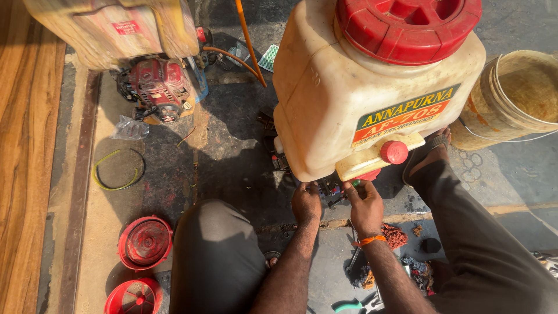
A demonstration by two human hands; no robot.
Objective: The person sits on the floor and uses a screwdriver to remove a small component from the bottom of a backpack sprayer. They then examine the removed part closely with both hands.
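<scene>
A cream plastic sprayer tank [337,93] with a big red screw lid [410,26] and a small red cap [394,152] stands on the ground in front of me. Both hands reach under its lower front edge, where small dark engine parts [330,189] show. My left hand [306,202] rests with curled fingers against the parts below the tank. My right hand [365,206], an orange thread at its wrist, pinches a small green-tipped tool [356,184] beneath the tank's outlet. What the fingers touch is mostly hidden by the tank.
A second sprayer with a red engine [158,87] stands at the upper left. Two red round covers [145,242] lie at the lower left, a green wire loop [116,171] near them. A dirty bucket [517,96] is at the right. Pliers [356,304] and a rag [396,235] lie between my legs.
</scene>
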